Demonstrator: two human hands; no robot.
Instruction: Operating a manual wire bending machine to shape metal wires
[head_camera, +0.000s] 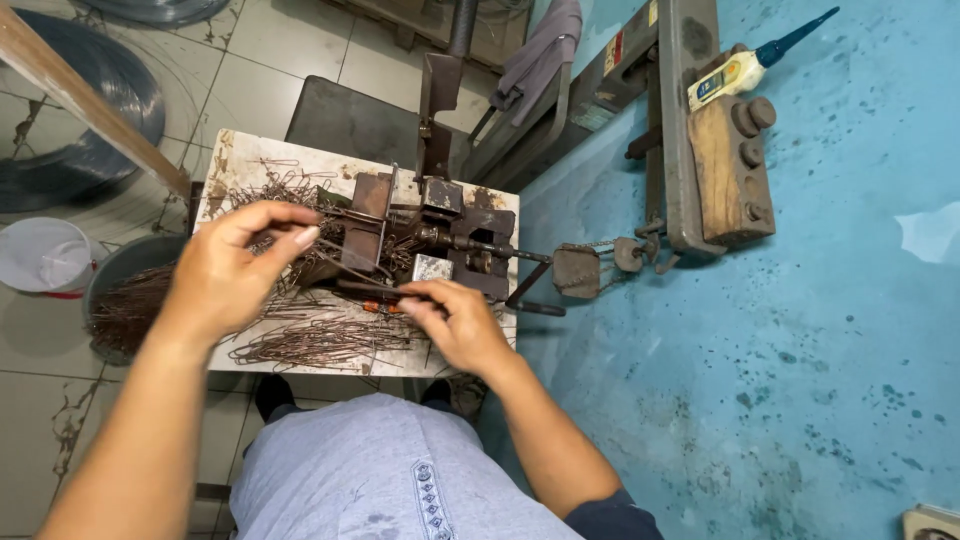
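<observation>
A wide blue wall (800, 330), speckled and scuffed, fills the right side; pale cracked floor tiles (250, 70) lie open to the left. Between them stands a small white tabletop (225, 165), worn and stained at its edges, crowded by a rusty metal bending jig (440, 235). The left hand (235, 270) hovers over the tabletop's left part, its grip pinched on a thin bent wire (345, 268) reaching into the jig. The right hand (455, 320) rests near the front edge, fingers closed on a dark lever (365, 290) (orange-tipped). Loose bent wires (320, 342) pile beside it.
</observation>
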